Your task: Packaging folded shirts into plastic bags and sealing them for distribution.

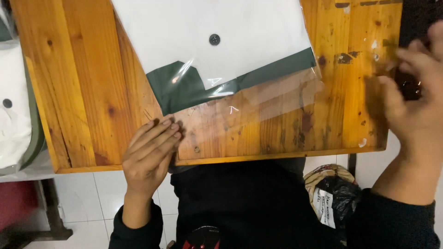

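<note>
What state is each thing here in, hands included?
Folded white and green garment: flat inside the bag.
Clear plastic bag: open flap lying loose on the wooden table.
Left hand: fingers flat, pressing the bag's corner.
Right hand: blurred, raised at the table's right edge; grip unclear.

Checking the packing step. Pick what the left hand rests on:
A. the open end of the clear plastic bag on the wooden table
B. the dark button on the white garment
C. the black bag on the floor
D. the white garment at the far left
A: the left hand lies flat, fingers on the corner of the clear plastic bag, which holds the folded white and green garment on the wooden table.
</note>
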